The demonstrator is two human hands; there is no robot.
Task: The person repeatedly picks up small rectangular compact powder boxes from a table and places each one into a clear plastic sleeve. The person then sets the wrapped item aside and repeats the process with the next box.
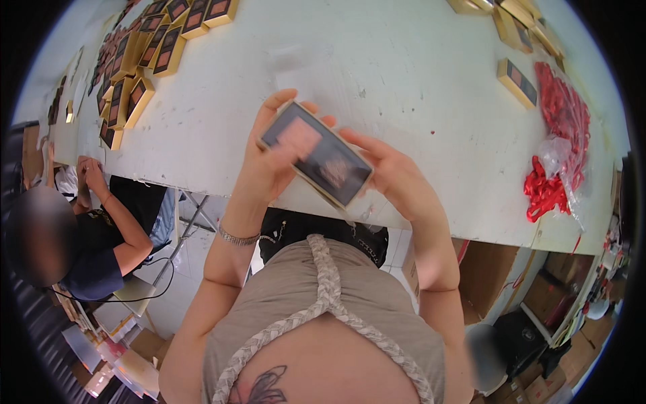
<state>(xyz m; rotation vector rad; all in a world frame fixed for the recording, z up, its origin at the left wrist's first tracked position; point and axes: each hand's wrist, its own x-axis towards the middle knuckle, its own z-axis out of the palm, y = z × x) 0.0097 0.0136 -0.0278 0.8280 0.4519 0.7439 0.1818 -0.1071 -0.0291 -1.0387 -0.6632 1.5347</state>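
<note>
A gold-edged box (323, 161) with a dark top is tilted above the near part of the white table (383, 65). Its top shows a pink square and a brownish patterned piece, both blurred. My left hand (270, 151) grips the box's left end, thumb across the top and fingertips showing past the far edge. At the right end, my right hand (396, 169) holds the edge, with one finger stretched along the far side and the other fingers partly hidden by the box.
Several similar gold boxes (169, 50) lie grouped at the far left; others (517, 83) are at the far right. Red ribbons (545, 189) and a plastic bag of red ribbon (562, 106) lie on the right. A seated person (96, 242) is at the table's left, hands near its edge.
</note>
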